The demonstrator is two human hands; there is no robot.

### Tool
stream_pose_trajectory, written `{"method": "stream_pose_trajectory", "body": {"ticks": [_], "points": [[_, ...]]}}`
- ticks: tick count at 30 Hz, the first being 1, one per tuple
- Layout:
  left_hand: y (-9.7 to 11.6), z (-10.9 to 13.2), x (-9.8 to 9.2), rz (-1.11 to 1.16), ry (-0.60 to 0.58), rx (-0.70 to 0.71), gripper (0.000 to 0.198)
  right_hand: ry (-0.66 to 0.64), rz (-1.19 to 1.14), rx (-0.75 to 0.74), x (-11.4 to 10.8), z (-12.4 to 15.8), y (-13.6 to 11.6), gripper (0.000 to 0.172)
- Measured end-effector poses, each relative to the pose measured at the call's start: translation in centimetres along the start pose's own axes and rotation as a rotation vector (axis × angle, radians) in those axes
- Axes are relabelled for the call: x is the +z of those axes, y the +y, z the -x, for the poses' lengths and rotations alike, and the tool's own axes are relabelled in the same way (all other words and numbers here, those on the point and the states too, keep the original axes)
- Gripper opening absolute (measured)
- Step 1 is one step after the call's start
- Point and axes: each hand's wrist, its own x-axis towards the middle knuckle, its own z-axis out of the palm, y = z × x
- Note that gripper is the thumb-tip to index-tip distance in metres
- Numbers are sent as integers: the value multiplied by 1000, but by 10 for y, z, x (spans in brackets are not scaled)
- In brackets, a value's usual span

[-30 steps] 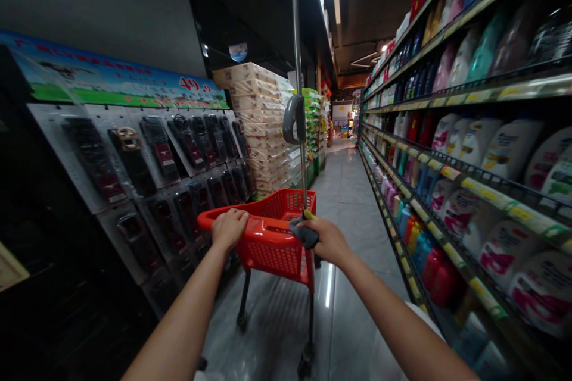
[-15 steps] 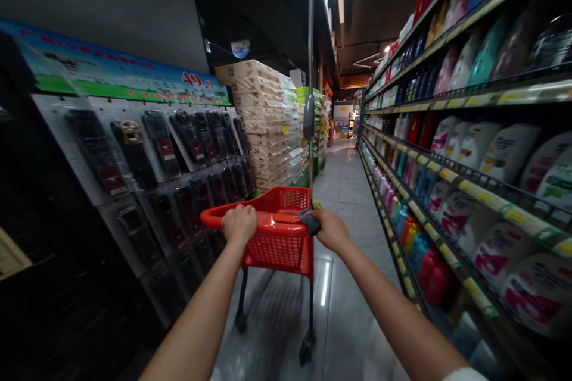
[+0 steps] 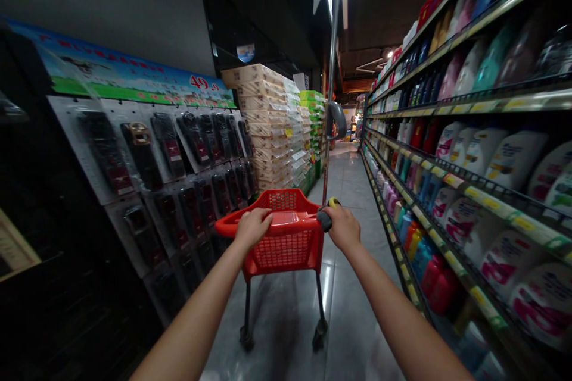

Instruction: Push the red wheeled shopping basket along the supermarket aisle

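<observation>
A red plastic shopping cart (image 3: 281, 250) stands in front of me on dark legs with castors. My left hand (image 3: 254, 226) lies over the left part of its red handle (image 3: 290, 224), fingers curled round it. At the handle's right end, my right hand (image 3: 343, 226) is closed round a grey-and-yellow grip (image 3: 325, 220). A long metal pole (image 3: 334, 59) rises from beside that grip, with a curved grey piece (image 3: 336, 121) partway up. How the pole and grip join is hidden. The part of the cart's basket that shows holds nothing I can make out.
Shelves of shampoo bottles (image 3: 504, 262) line the right side. Packaged belts (image 3: 170, 143) hang on a rack at left, beyond which stand stacked cartons (image 3: 268, 131). Grey tiled floor (image 3: 348, 184) runs ahead between them.
The cart and both hands have shifted slightly right in view. The pole leans more to the right, and its curved grey piece has turned sideways. Both hands keep their hold.
</observation>
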Motion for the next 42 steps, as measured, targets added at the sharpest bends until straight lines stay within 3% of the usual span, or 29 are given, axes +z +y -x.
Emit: {"method": "stream_pose_trajectory", "body": {"ticks": [2,4,7,10,13,16,18,20,22,26,28,32,35,37,39,42], "points": [[-15,-2,-8,39,-13,48,42,-8,22,31,-2,-7,4,37],[-30,-3,-16,-45,-18,6,43,-23,55,73,-4,-12,5,34],[-44,1,-20,-167,-127,-93,54,-34,100,134,-4,-16,-7,33],[-41,7,-18,-255,-158,-174,65,-21,139,145,4,-9,-40,33],[-28,13,-14,-287,-142,-186,66,16,150,89,13,5,-92,33],[-18,19,-15,-289,-147,-169,64,4,93,-81,17,18,-136,32],[-15,22,-16,-278,-154,-143,63,-19,47,-192,14,22,-144,31],[-16,24,-16,-258,-155,-120,63,-33,10,-269,8,22,-131,31],[-18,26,-15,-237,-145,-100,62,-48,-7,-290,2,16,-101,33],[-17,28,-11,-217,-110,-79,62,-101,55,-66,-7,-10,-33,44],[-12,27,-10,-214,-106,-86,62,-112,100,16,-8,-19,-20,43],[-1,25,-9,-230,-119,-137,63,-70,98,-29,-4,-12,-52,35],[1,23,-10,-248,-126,-169,63,-19,16,-218,4,9,-88,37],[-2,23,-11,-260,-125,-171,63,-6,-29,-322,8,20,-99,37],[-5,23,-12,-265,-125,-157,62,-5,-56,-354,11,26,-93,38],[-10,24,-13,-253,-140,-130,62,-5,-52,-255,13,23,-62,43]]}}
